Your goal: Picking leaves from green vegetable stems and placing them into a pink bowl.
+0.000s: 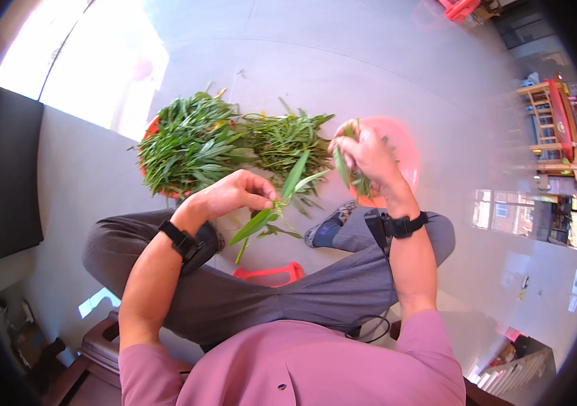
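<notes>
My left hand [238, 195] pinches a leafy green stem [291, 190] between thumb and fingers, its long narrow leaves spreading to the right and down. Over the pink plastic basin [406, 147], my right hand [367, 152] is closed on several green leaves [341, 165]. A loose pile of leafy stems [288, 137] lies on the floor between the basin and a red-orange container [150, 127] at the left. That container is heaped with leafy greens [192, 142], which hide most of it. What lies inside the basin is partly hidden by my right hand.
A red plastic handle-like piece [270, 274] shows between my legs, near my shoes [336, 218]. Dark wooden furniture [98, 355] is at the lower left. Far to the right stand a wooden rack [542, 127] and, lower down, a box with several items [517, 370].
</notes>
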`<action>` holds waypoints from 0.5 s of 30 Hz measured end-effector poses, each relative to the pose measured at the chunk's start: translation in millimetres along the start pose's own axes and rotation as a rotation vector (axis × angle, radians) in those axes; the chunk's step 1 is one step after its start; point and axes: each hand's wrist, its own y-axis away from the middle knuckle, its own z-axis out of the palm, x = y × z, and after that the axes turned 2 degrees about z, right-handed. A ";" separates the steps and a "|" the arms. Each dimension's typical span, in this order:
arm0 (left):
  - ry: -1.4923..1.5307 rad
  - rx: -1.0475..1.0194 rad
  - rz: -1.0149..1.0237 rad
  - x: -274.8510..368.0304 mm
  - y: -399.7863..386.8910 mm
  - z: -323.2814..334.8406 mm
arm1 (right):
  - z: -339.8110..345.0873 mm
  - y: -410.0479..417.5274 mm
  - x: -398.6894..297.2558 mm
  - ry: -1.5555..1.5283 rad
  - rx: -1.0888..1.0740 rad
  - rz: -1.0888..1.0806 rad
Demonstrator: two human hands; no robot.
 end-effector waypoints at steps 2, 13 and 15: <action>-0.004 0.002 -0.003 0.1 -1.5 -1.0 | -39.6 -17.1 29.0 0.288 0.212 -0.108; 0.089 0.001 0.019 0.4 -10.8 9.4 | -102.1 -28.6 118.6 1.258 0.568 0.081; 0.069 -0.013 0.040 -1.9 -13.0 7.8 | -90.4 -22.4 86.7 1.201 0.518 -0.052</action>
